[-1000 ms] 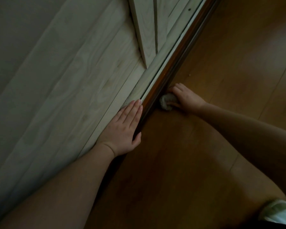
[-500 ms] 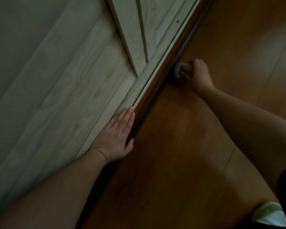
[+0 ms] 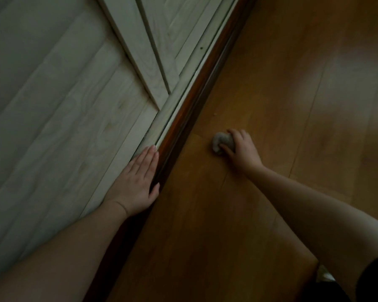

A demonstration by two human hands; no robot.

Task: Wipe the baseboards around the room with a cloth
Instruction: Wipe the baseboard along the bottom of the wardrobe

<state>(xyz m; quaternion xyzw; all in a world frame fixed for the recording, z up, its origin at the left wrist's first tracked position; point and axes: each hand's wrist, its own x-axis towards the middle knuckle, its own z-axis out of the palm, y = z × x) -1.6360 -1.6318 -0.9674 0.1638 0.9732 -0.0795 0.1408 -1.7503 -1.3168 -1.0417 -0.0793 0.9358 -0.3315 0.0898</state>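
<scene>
Two hands in view. Left hand (image 3: 138, 182) flat, fingers straight together, pressed on pale wood panel (image 3: 59, 118) at lower centre, fingertips at baseboard (image 3: 183, 118) edge. Right hand (image 3: 241, 150) at centre frame, grip curled round balled grey cloth (image 3: 222, 142), cloth on wooden floor (image 3: 292, 105), apart from baseboard. Progress: cannot tell which stretch is wiped; dim light hides dust. Strip toward upper right likely left. Open floor right of baseboard gives free room; panel frame corner juts near strip.

Wood plank floor (image 3: 260, 88), orange-brown; balled cloth (image 3: 222, 142) on it, near dark baseboard (image 3: 196, 92).
</scene>
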